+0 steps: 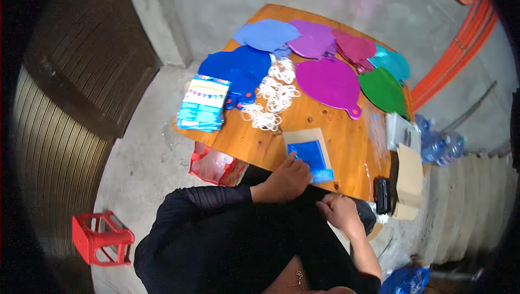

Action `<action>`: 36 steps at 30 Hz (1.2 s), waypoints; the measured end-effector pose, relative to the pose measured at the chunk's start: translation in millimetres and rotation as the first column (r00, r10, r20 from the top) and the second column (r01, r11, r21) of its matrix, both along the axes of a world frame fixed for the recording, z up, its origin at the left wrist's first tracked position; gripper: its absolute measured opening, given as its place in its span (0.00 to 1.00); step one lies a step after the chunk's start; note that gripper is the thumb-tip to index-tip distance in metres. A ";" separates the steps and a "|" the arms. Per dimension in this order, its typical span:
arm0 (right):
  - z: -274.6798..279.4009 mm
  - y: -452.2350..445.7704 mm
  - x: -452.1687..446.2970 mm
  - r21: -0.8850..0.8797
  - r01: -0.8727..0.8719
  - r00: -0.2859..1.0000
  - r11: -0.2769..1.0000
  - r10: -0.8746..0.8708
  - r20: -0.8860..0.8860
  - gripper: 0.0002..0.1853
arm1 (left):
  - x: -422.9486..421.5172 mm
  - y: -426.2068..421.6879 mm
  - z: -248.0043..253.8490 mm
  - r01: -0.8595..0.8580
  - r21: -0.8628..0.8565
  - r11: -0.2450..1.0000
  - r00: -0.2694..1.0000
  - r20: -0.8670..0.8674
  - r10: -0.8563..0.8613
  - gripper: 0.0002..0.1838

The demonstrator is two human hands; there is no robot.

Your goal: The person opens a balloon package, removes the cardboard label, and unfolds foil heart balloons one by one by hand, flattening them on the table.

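Note:
My left hand [287, 179] lies at the table's front edge, its fingertips on a flat blue packet [310, 154] that rests on a piece of cardboard [290, 137]; its fingers are curled, and what they may grip is too small to tell. Below the table edge, my right hand [341, 211] is closed near my lap, with its contents unclear. Behind the packet are loops of white string [279, 95]. A stack of printed packs [202, 104] sits on the left, in front of dark blue flat pieces [235, 69]. A magenta round piece [329, 84] lies behind the cardboard.
Light blue [266, 35], purple [312, 39], crimson [355, 47], teal [391, 62] and green [382, 89] pieces line the table's back. A black case [382, 195] is at the right edge. On the floor are a red stool [103, 238], a red bag [216, 167] and bottles [435, 145].

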State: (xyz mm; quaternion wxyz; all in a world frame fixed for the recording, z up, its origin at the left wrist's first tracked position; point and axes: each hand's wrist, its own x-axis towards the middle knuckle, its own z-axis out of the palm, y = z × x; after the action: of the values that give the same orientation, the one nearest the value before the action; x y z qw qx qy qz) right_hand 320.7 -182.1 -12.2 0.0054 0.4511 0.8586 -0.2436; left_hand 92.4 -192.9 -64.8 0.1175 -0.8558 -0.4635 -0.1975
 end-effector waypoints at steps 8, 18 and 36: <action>-21.8 -4.5 -3.3 -0.020 -0.092 0.986 0.996 0.088 -0.139 0.12 | -35.3 -21.5 47.9 -0.116 -0.031 0.993 0.933 0.338 0.120 0.08; -55.3 -0.7 -11.5 -0.152 -0.128 0.981 0.980 0.103 -0.161 0.14 | -140.1 -37.7 70.0 -0.318 -0.331 0.889 -0.431 0.885 0.176 0.06; -62.6 4.5 -14.0 -0.245 -0.035 0.985 0.969 -0.008 -0.172 0.11 | -158.5 -22.8 59.0 -0.257 -0.266 0.929 -0.601 0.797 0.062 0.07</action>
State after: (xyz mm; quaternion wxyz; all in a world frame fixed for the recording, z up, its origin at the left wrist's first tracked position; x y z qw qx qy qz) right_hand 306.7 -177.5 -74.8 -0.0107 0.4184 0.8218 -0.3865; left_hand -66.0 -215.7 -5.7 -0.2708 -0.1164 -0.4514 -0.8422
